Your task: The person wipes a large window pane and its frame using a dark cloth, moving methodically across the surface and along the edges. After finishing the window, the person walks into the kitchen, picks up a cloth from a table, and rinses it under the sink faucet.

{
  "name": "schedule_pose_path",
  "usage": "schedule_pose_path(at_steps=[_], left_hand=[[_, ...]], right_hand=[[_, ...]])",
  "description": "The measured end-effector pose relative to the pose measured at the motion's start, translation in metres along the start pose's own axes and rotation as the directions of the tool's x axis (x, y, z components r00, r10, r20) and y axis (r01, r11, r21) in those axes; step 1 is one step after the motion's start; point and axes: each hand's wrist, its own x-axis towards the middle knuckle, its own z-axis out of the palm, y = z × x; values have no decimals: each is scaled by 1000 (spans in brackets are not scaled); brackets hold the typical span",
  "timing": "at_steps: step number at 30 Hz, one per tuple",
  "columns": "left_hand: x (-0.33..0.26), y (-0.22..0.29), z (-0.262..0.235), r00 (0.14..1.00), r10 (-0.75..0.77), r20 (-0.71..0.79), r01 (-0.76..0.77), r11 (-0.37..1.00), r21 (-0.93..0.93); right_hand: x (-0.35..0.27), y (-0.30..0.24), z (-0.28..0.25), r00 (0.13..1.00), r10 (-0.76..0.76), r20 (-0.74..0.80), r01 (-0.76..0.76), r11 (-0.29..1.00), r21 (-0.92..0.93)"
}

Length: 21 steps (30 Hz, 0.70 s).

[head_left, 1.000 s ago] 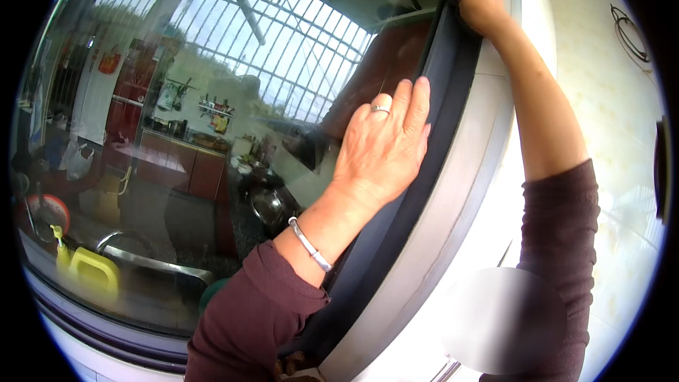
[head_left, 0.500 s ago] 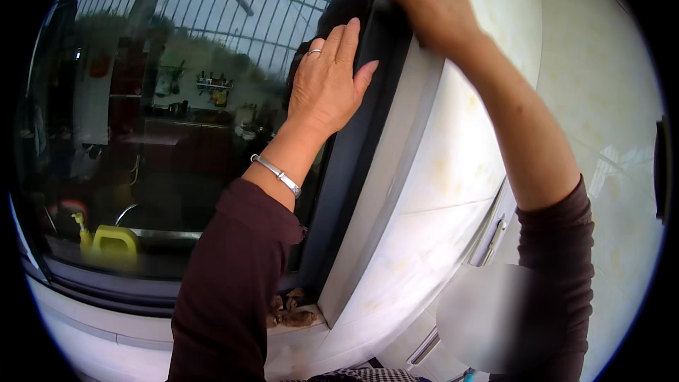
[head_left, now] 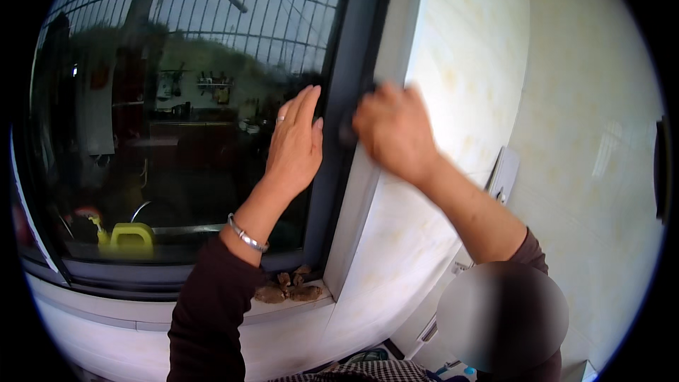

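Observation:
My left hand (head_left: 293,145) lies flat on the glass of a dark-framed window (head_left: 177,120), fingers stretched upward and holding nothing. It wears a ring, and a silver bracelet (head_left: 247,235) sits on the wrist above a dark maroon sleeve. My right hand (head_left: 396,131) is blurred by motion, with its fingers curled against the window's dark vertical frame (head_left: 346,85) at mid height. Whether it holds anything there is hidden. The two hands are a short way apart on either side of the frame.
Several small brown stones (head_left: 290,286) lie on the white sill (head_left: 106,308) at the frame's foot. A yellow object (head_left: 131,233) shows low in the glass. Right of the frame runs a pale tiled wall (head_left: 460,64) carrying a white wall plate (head_left: 506,173).
My right hand has slid down the frame from its top to mid height. My left hand stayed flat on the glass, and the view has tilted more upright.

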Motion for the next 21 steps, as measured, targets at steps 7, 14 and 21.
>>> schedule_pose_path(at_steps=[7, 14, 21], left_hand=[[-57, 28, -4, 970, -238, 45, 242, 951, -192], [-93, 62, -27, 959, -181, 218, 220, 961, -169], [-117, 81, 4, 909, -212, 360, 292, 939, -182]], right_hand=[[-15, -31, 5, 1000, 18, 18, -21, 986, 165], [-108, -73, 17, 964, 48, -262, 32, 955, 293], [14, 40, 17, 706, 391, -590, -264, 919, 294]])
